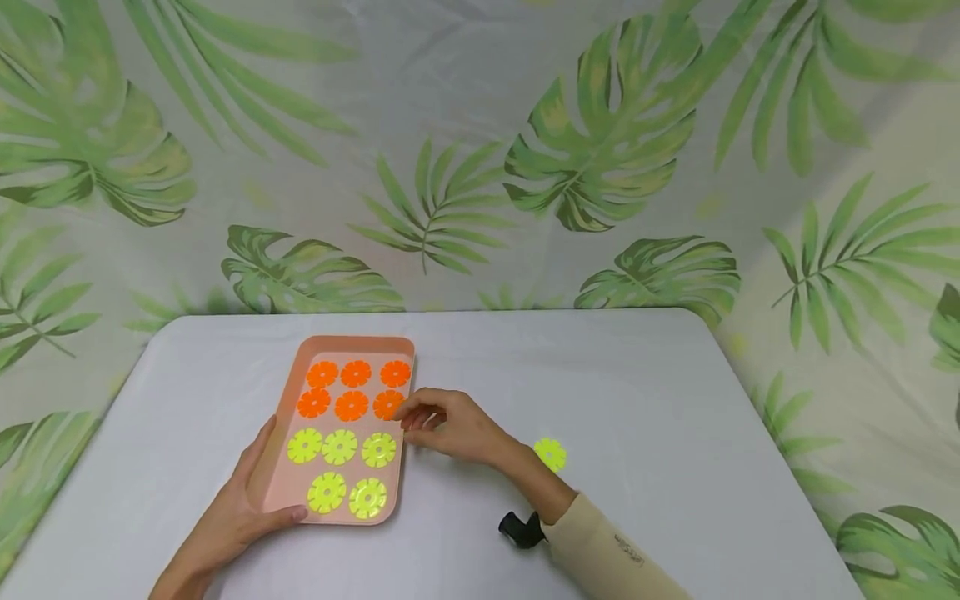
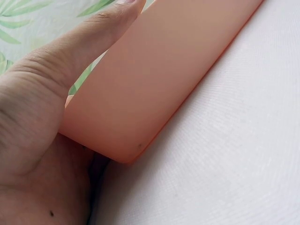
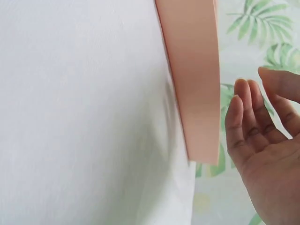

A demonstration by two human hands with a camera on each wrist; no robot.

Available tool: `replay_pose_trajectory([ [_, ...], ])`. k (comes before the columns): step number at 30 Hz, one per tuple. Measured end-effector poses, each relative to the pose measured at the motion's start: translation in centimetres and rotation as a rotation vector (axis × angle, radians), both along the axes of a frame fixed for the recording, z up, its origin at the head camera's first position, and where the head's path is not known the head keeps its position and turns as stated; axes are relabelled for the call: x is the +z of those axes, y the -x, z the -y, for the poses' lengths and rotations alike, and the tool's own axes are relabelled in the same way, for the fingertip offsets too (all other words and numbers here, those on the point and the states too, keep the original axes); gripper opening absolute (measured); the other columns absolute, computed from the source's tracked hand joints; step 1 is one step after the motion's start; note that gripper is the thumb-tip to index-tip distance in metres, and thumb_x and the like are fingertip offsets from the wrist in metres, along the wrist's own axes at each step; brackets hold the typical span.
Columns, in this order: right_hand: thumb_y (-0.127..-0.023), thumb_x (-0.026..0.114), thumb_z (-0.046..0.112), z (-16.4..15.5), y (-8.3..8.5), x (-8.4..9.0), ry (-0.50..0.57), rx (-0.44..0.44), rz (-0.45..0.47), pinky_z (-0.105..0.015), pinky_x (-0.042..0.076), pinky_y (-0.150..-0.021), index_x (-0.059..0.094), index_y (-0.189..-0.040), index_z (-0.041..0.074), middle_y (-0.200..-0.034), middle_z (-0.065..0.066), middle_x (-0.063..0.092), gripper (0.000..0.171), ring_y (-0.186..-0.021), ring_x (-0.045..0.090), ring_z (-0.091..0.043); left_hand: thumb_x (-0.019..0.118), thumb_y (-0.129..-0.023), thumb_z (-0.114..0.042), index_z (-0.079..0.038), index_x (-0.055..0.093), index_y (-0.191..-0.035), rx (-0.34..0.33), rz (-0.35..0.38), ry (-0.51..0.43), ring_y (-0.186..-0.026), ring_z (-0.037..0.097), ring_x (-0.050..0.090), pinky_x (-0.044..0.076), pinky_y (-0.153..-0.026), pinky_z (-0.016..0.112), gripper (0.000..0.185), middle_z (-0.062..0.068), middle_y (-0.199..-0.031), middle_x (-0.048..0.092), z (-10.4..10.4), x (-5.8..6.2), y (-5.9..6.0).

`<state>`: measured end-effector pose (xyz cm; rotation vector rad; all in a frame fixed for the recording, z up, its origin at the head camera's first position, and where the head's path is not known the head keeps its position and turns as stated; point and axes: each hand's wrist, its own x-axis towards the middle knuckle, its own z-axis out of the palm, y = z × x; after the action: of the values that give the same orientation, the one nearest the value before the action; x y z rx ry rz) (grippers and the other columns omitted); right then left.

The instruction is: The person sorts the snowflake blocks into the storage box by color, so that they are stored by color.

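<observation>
My left hand (image 1: 232, 512) grips the near left corner of the peach tray (image 1: 283, 433), thumb over the near rim, fingers straight along the left wall; the wrist view shows the palm against the tray's outer wall (image 2: 154, 79). Tray flat on the white table (image 1: 637, 392). Loose yellow disc (image 1: 551, 454) lies on the table just right of my right forearm, well apart from the tray. Near rows in the tray: five yellow discs (image 1: 340, 447). Beyond them, six orange discs (image 1: 352, 390) in two rows. My right hand (image 1: 446, 423) sits at the tray's right edge, fingers loosely bent, tips at the nearest orange disc (image 1: 386, 404); whether it pinches it I cannot tell. Leaf-print cloth (image 1: 465, 150) behind.
</observation>
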<state>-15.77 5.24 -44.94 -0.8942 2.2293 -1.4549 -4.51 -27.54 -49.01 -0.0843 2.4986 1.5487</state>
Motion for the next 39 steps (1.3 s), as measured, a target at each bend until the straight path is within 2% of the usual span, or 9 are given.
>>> replay_pose_trajectory([
  [6, -0.094, 0.077, 0.009, -2.1, 0.3, -0.2, -0.007, -0.037, -0.014, -0.024, 0.056, -0.084, 0.074, -0.118, 0.006, -0.106, -0.004, 0.076, 0.024, -0.092, 0.064, -0.011, 0.089, -0.079, -0.018, -0.049, -0.005, -0.164, -0.009, -0.001, 0.034, -0.143, 0.046, 0.024, 0.022, -0.11, 0.072, 0.131, 0.023, -0.173, 0.008, -0.1, -0.1, 0.2],
  [9, -0.093, 0.077, 0.008, -2.7, 0.4, -0.4, 0.005, -0.045, -0.007, -0.024, 0.056, -0.085, 0.073, -0.118, 0.005, -0.105, -0.004, 0.075, 0.025, -0.092, 0.064, -0.012, 0.089, -0.081, -0.02, -0.052, -0.006, -0.163, -0.004, 0.03, 0.03, -0.145, 0.045, 0.022, 0.021, -0.111, 0.071, 0.13, 0.021, -0.174, 0.006, 0.1, 0.1, 0.0],
  [17, -0.094, 0.076, 0.009, -5.1, 0.2, -0.7, -0.029, -0.099, -0.024, -0.026, 0.055, -0.085, 0.073, -0.119, 0.005, -0.102, -0.003, 0.074, 0.025, -0.092, 0.066, -0.014, 0.087, -0.083, -0.022, -0.054, -0.008, -0.162, -0.009, 0.054, 0.032, -0.143, 0.041, 0.023, 0.023, -0.11, 0.061, 0.127, 0.018, -0.175, 0.005, 0.0, 0.2, 0.0],
  [24, -0.095, 0.076, 0.012, -7.0, 0.3, -0.9, -0.044, -0.134, -0.002, -0.026, 0.054, -0.085, 0.073, -0.119, 0.006, -0.104, -0.002, 0.075, 0.025, -0.095, 0.067, -0.015, 0.087, -0.084, -0.025, -0.047, -0.011, -0.164, -0.036, -0.008, 0.132, -0.139, 0.045, 0.027, 0.028, -0.106, 0.066, 0.129, 0.025, -0.172, 0.007, 0.1, -0.1, -0.2],
  [29, -0.097, 0.074, 0.014, -7.8, 0.2, -1.2, -0.041, -0.144, 0.018, -0.028, 0.054, -0.087, 0.073, -0.12, 0.008, -0.106, -0.003, 0.075, 0.024, -0.097, 0.067, -0.016, 0.086, -0.085, -0.025, -0.049, -0.008, -0.164, -0.024, -0.003, 0.113, -0.139, 0.04, 0.027, 0.027, -0.108, 0.049, 0.126, 0.018, -0.174, 0.008, 0.2, 0.0, -0.4],
  [32, -0.097, 0.074, 0.016, -8.4, 0.3, -1.3, -0.043, -0.144, 0.016, -0.029, 0.054, -0.088, 0.073, -0.12, 0.009, -0.106, -0.003, 0.075, 0.024, -0.098, 0.067, -0.017, 0.086, -0.085, -0.025, -0.052, -0.007, -0.163, -0.013, 0.005, 0.082, -0.141, 0.034, 0.025, 0.025, -0.105, 0.031, 0.124, 0.014, -0.175, 0.009, 0.0, 0.0, -0.3],
  [35, -0.097, 0.074, 0.015, -9.0, 0.4, -1.3, -0.048, -0.147, 0.017, -0.029, 0.055, -0.088, 0.073, -0.12, 0.009, -0.106, -0.004, 0.075, 0.024, -0.098, 0.067, -0.017, 0.086, -0.085, -0.025, -0.053, -0.006, -0.163, -0.01, 0.006, 0.06, -0.142, 0.021, 0.026, 0.025, -0.102, 0.026, 0.123, 0.012, -0.175, 0.009, 0.0, 0.0, -0.2],
  [37, -0.097, 0.075, 0.015, -9.4, 0.4, -1.4, -0.057, -0.149, 0.022, -0.029, 0.055, -0.088, 0.073, -0.12, 0.009, -0.107, -0.004, 0.075, 0.024, -0.099, 0.067, -0.018, 0.086, -0.085, -0.025, -0.054, -0.005, -0.162, -0.006, 0.011, 0.06, -0.138, 0.014, 0.027, 0.025, -0.103, 0.029, 0.123, 0.011, -0.175, 0.01, 0.0, 0.0, -0.2],
  [39, -0.097, 0.075, 0.015, -9.7, 0.4, -1.6, -0.066, -0.15, 0.029, -0.03, 0.055, -0.089, 0.072, -0.12, 0.009, -0.107, -0.004, 0.075, 0.024, -0.099, 0.067, -0.017, 0.086, -0.084, -0.025, -0.054, -0.005, -0.162, -0.003, 0.012, 0.064, -0.138, 0.013, 0.027, 0.025, -0.104, 0.035, 0.124, 0.011, -0.175, 0.01, 0.1, 0.0, -0.3],
])
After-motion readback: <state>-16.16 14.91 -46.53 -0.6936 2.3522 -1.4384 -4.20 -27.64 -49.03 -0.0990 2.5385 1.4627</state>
